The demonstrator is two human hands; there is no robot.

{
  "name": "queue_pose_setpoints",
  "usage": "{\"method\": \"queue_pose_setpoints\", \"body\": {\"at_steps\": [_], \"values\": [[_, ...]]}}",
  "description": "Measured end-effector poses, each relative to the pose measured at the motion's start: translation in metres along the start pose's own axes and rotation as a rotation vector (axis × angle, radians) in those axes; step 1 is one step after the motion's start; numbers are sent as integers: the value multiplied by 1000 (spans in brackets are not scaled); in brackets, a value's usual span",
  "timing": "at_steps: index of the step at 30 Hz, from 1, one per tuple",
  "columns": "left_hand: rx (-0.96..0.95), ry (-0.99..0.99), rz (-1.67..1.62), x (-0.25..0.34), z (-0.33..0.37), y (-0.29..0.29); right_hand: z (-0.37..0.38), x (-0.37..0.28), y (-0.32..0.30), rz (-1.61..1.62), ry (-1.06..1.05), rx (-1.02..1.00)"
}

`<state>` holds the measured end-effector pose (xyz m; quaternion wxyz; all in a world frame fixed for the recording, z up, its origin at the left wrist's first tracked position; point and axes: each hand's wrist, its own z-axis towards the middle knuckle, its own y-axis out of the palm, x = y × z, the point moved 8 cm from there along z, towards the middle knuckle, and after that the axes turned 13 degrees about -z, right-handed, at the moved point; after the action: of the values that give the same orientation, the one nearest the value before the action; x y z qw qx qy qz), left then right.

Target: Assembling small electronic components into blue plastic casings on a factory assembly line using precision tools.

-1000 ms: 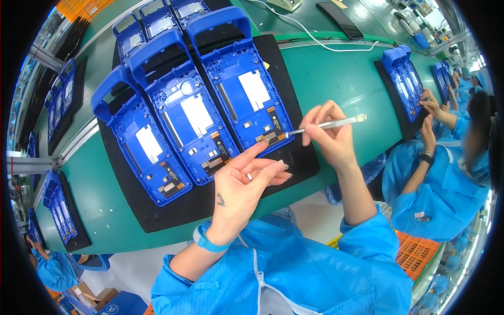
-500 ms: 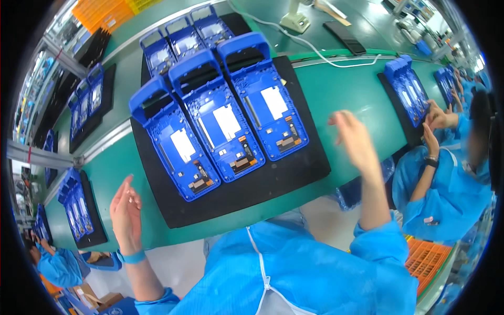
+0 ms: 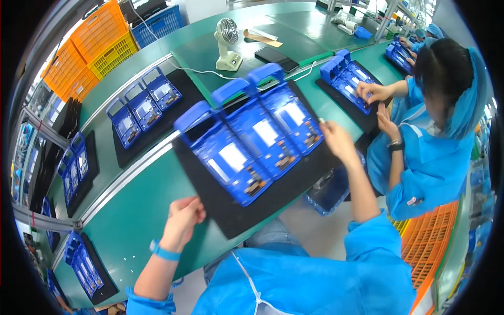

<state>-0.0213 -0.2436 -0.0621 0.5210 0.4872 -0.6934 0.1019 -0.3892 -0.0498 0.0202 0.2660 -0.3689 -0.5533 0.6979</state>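
Three blue plastic device housings with handle loops lie side by side on a black mat in front of me: a left one (image 3: pixel 231 157), a middle one (image 3: pixel 265 134) and a right one (image 3: pixel 294 116). White rectangles and small electronic parts show inside them. At the left edge of the black mat (image 3: pixel 226 220), my left hand (image 3: pixel 182 219) is closed, its curled fingers against the edge. My right hand (image 3: pixel 338 139) pinches at the opposite edge, beside the right housing. A small pale spot shows at its fingertips; I cannot tell what it is.
A metal rail (image 3: pixel 123 178) separates my green bench from another lane with more housings on a mat (image 3: pixel 184 100). Beyond stand a small fan (image 3: pixel 227 44), a dark phone (image 3: pixel 273 59) and a white cable. A co-worker (image 3: pixel 420 152) handles similar housings at right. Orange crates (image 3: pixel 100 31) stand far left.
My view has turned, bringing the fan and crates into fuller sight. Both hands have moved in from beside the mat to its edges, and my left fingers have curled closed.
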Motion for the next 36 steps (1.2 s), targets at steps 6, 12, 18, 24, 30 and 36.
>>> {"method": "queue_pose_setpoints", "body": {"at_steps": [6, 12, 18, 24, 30, 36], "values": [[-196, 34, -73, 5, 20, -8, -85, -66, -63, -373, 57, 709], [-340, 43, -183, 10, 16, -45, -120, -233, -21, 674, -281, 95], [362, 583, -144, 149, 27, -302, -112, -418, 79, 976, -373, -855], [597, 322, -268, 165, 87, -406, -72, -458, 160, 1110, -81, -963], [334, 176, -9, 185, 85, -356, -84, -436, 161, 887, -225, -872], [212, 269, 209, 162, 4, -339, -83, -418, 106, 129, -631, 189]]}}
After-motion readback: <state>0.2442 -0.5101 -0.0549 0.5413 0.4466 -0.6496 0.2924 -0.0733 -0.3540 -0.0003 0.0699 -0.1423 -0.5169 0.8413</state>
